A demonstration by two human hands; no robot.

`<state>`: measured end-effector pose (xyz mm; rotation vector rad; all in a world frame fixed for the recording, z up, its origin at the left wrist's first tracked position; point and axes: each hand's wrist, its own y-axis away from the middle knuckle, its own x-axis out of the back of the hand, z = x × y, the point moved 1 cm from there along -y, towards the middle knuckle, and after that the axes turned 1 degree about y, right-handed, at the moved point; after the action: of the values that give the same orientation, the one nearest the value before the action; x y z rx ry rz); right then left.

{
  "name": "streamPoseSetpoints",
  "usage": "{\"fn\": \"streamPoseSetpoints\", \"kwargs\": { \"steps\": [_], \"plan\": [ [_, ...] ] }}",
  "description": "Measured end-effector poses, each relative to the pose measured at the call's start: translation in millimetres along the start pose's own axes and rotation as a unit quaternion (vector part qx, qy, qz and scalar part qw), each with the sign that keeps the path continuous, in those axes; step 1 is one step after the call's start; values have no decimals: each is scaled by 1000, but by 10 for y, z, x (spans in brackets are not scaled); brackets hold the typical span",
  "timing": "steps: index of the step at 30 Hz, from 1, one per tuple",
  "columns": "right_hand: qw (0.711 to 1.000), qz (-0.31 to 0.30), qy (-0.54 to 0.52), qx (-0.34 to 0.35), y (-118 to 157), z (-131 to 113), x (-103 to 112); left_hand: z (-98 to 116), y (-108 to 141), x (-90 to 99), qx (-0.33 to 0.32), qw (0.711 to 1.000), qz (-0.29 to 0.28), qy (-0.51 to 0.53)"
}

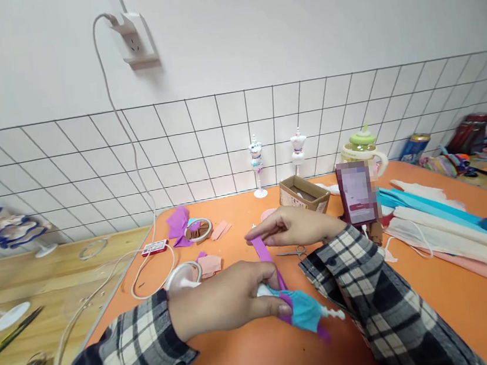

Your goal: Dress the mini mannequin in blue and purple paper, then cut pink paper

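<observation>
My left hand (239,295) is closed around a small doll mannequin (306,311), which lies tilted with its white knobbed end pointing right. Blue crepe paper covers its body, and a purple band crosses it under my thumb. From there a purple paper strip (261,250) runs up and away to my right hand (295,225). The fingers of that hand are pressed together on the strip's far end. Small scissors (294,252) lie on the orange table just below my right hand.
Two white mannequins (257,166) stand by the tiled wall, near a cardboard box (303,194). A phone (357,193) leans before a green-lidded bottle (362,147). Paper strips (453,228) lie at right. Tape rolls (199,230), paper scraps (220,230) and a white cable (133,279) lie at left.
</observation>
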<state>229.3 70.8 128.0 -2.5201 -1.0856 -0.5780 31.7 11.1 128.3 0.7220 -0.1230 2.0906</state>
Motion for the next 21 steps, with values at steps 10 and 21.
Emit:
{"fn": "streamPoseSetpoints", "kwargs": {
  "steps": [10,21],
  "plan": [
    [941,244,-232,26,-91,-73,-104,-165,-63,132,-25,953,212,-217],
    [932,290,-194,102,453,-602,-45,-524,-189,312,68,877,327,-347]
  ]
}}
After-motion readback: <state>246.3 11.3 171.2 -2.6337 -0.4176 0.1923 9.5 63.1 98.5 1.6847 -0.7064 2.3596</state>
